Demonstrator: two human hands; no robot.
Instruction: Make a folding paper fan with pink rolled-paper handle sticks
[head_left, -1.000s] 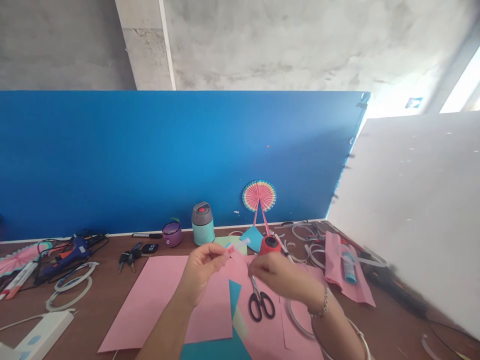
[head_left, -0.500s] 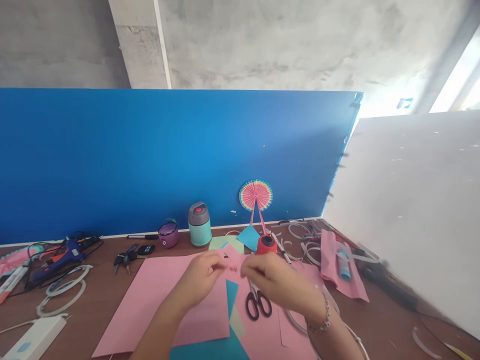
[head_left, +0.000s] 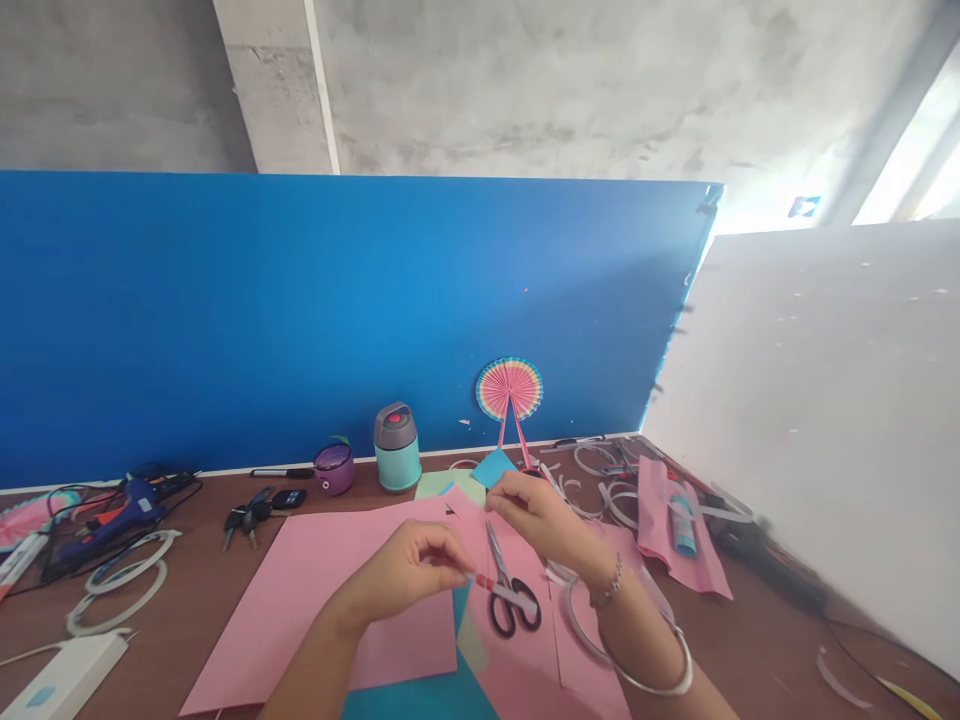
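My left hand (head_left: 409, 568) is closed in a pinch over the pink sheet, thumb against index finger. From its fingertips a short whitish strip with red marks (head_left: 514, 597) sticks out to the right, crossing above the scissors. Those scissors (head_left: 504, 580) have black handles and lie on pink paper, blades pointing away from me. Farther back, my right hand (head_left: 536, 515) has its fingers bent together near a small blue paper piece (head_left: 493, 467); what they hold, if anything, is hidden. It covers most of a red round object behind it.
Pink sheets (head_left: 330, 580) and teal paper (head_left: 420, 700) cover the middle. Along the back stand a mint jar (head_left: 398, 455), a purple pot (head_left: 334, 470) and a folded paper fan (head_left: 509, 389). Keys (head_left: 255, 515) and a glue gun (head_left: 139, 510) lie left, crumpled pink paper (head_left: 660, 520) right.
My hands have moved apart: the right went back and up toward the red round object, the left slightly nearer me. The marked strip now shows clearly from my left fingertips.
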